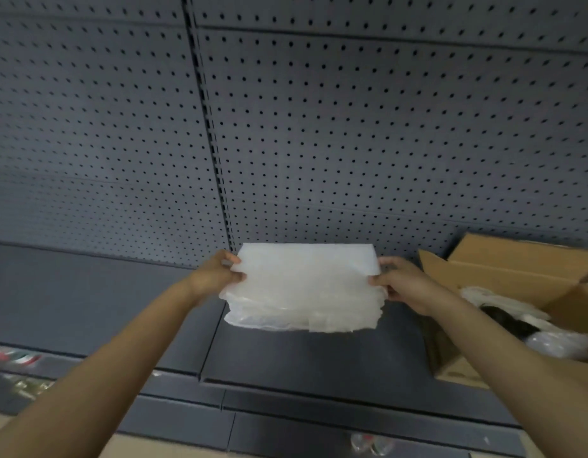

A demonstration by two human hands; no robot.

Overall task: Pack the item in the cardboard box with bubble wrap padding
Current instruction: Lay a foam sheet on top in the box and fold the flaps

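A folded stack of translucent white bubble wrap point(304, 287) is held up above the dark shelf point(302, 355). My left hand point(216, 276) grips its left edge and my right hand point(401, 282) grips its right edge. An open cardboard box point(504, 272) stands on the shelf at the right, flaps up. Inside it lies a dark item point(507, 320) among white bubble wrap point(560, 343). My right forearm crosses in front of the box's near corner.
A grey pegboard wall point(319, 127) rises behind the shelf, with a slotted upright point(213, 143) down the middle. Lower shelves at the bottom left hold blurred red and green goods point(15, 357). A clear plastic object point(371, 442) lies below the shelf front.
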